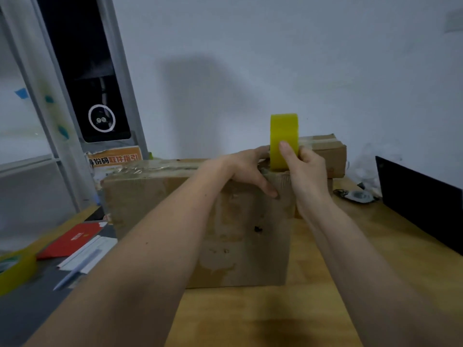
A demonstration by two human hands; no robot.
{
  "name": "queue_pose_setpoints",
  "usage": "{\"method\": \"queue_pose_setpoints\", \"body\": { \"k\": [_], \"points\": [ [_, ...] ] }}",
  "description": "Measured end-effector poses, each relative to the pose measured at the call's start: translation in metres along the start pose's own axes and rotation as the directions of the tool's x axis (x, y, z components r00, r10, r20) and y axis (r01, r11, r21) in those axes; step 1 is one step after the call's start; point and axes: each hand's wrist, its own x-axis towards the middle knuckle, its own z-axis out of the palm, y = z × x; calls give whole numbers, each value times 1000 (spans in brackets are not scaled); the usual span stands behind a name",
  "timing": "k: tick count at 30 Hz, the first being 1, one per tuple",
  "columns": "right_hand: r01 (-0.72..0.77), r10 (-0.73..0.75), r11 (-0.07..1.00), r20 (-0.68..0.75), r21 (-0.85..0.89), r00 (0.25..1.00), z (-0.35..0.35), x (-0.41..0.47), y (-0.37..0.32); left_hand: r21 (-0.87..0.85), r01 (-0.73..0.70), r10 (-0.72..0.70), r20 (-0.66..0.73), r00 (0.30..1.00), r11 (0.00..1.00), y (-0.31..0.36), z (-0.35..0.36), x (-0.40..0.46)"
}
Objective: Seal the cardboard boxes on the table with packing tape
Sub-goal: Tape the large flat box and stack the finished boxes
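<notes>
I saw a wooden table [313, 284] running under everything, its left part covered by a dark grey mat [30, 309]. On the wood stood a large cardboard box [233, 234], worn and scuffed, with shiny tape already along its top seam. A smaller cardboard box [325, 151] sat just behind it to the right. A black panel [421, 201] leaned at the right edge. My left hand [246, 171] rested on the big box's top right corner, thumb pressed down its front face. My right hand [307, 171] pinched a yellow packing tape roll [284, 139], standing on edge on that same corner. On the mat lay a red card [70, 240], a white pen [75, 269] and a second yellow tape roll [15, 271].
</notes>
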Motion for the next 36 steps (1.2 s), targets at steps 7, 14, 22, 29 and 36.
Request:
{"method": "queue_pose_setpoints", "body": {
  "k": [7, 14, 22, 29, 36],
  "points": [
    [46, -39, 987, -47, 157, 998, -24, -18, -22, 62, 32, -33, 27, 999, 998, -3, 0, 7],
    [15, -9, 981, -28, 195, 1000, -41, -51, -21, 55, -55, 54, 22, 998, 997, 0, 4, 3],
    [-56, 52, 988, 34, 146, 998, -54, -93, 33, 95, -81, 79, 21, 997, 992, -4, 6, 6],
    [-129, 123, 987, 68, 98, 990, -50, -99, 58, 110, -91, 96, -47, 994, 990, -7, 17, 5],
    [-312, 314, 950, 66, -28, 947, -58, -119, 100, 77, -26, 26, -3, 1000, 997, 10, 16, -3]
  ]
}}
